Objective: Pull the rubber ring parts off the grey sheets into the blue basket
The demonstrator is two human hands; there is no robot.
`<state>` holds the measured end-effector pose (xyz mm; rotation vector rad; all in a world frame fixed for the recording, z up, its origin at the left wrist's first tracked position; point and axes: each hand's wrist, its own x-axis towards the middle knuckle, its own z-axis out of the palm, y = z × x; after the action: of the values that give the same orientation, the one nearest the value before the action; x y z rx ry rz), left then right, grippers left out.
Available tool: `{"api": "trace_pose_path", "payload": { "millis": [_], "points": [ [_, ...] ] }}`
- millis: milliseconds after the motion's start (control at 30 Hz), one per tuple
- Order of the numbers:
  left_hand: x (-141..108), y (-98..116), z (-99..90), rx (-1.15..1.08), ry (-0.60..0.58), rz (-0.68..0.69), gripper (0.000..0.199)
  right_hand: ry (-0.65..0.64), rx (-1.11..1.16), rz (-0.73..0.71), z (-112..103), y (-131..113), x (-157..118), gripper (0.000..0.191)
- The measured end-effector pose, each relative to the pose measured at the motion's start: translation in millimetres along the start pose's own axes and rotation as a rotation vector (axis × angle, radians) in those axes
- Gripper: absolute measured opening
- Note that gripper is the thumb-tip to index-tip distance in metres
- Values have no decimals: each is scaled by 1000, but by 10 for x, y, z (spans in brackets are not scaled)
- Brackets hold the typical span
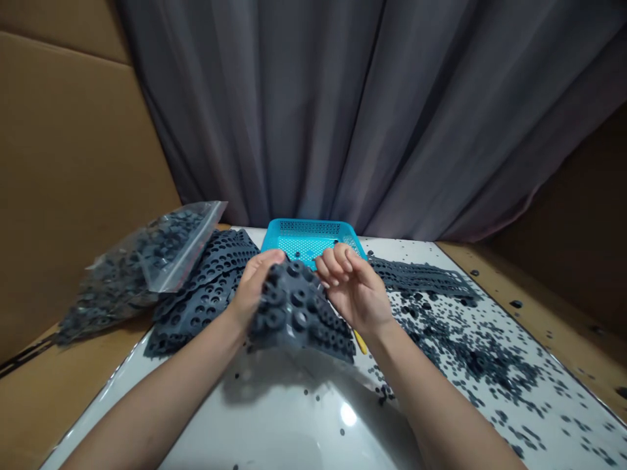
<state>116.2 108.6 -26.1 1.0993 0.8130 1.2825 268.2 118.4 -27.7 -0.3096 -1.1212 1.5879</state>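
Both forearms reach forward. The left hand (251, 287) grips a studded dark sheet (298, 307) between the hands; the right hand (360, 287) curls beside it (whether gripping anything, I cannot tell). Beyond both sits a blue basket (275, 228).

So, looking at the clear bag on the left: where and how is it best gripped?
Probably by the flat zip end of the bag, pinched from the right and slightly above. That end is thin and faces the sheets, while the rest bulges with dark pieces. I can't tell whether the zip is sealed, so support it from below too.
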Motion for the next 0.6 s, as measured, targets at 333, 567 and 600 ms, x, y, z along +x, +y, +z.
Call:
{"api": "trace_pose_path", "payload": {
  "millis": [333, 567, 600],
  "points": [
    [17, 93, -136, 173, -378, 106, 31, 49, -883, -70, -821, -38, 236, 44],
    [35, 78, -190, 279, -471, 150, 24, 225, -1218, -62, -1237, 81, 329, 38],
    [39, 77, -191, 306, -469, 159, 23, 241, -1244, -88, -1184, 52, 315, 40]
  ]
}}
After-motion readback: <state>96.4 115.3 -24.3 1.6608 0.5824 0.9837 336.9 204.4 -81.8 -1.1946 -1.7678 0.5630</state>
